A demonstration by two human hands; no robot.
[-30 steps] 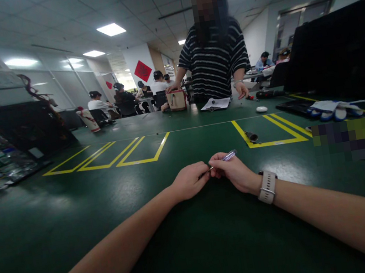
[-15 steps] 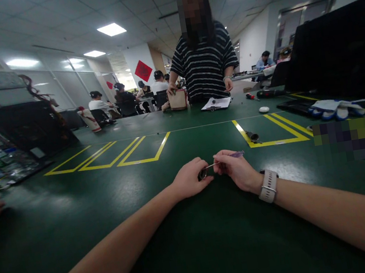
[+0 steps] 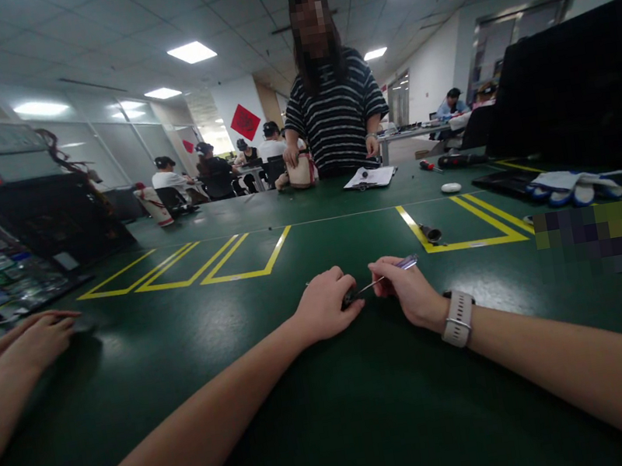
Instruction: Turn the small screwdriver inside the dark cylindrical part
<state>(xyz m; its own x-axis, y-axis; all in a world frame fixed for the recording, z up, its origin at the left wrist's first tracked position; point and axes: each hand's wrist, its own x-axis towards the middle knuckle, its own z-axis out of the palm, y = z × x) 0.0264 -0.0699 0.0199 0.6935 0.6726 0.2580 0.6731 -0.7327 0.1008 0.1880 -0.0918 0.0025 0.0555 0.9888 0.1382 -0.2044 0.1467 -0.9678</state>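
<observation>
My left hand (image 3: 327,304) rests on the green table, its fingers wrapped round a small dark metal part (image 3: 349,297) that they partly hide. Beside it on the right, my right hand (image 3: 406,289) pinches a thin screwdriver (image 3: 407,263) by its clear purplish handle. The metal shaft points left and reaches the dark part. Behind my right hand, another dark part (image 3: 431,233) lies at a yellow-taped outline.
Across the table (image 3: 190,362), a person in a striped shirt touches a beige bag (image 3: 301,171) near a clipboard (image 3: 370,177). Another person's hands (image 3: 44,338) rest at the left. White-blue gloves (image 3: 572,186) and a monitor (image 3: 582,80) stand right.
My right hand has drawn slightly right and the screwdriver is more tilted. The other person's hands at the left have come further in. The standing person has leaned back and shifted left.
</observation>
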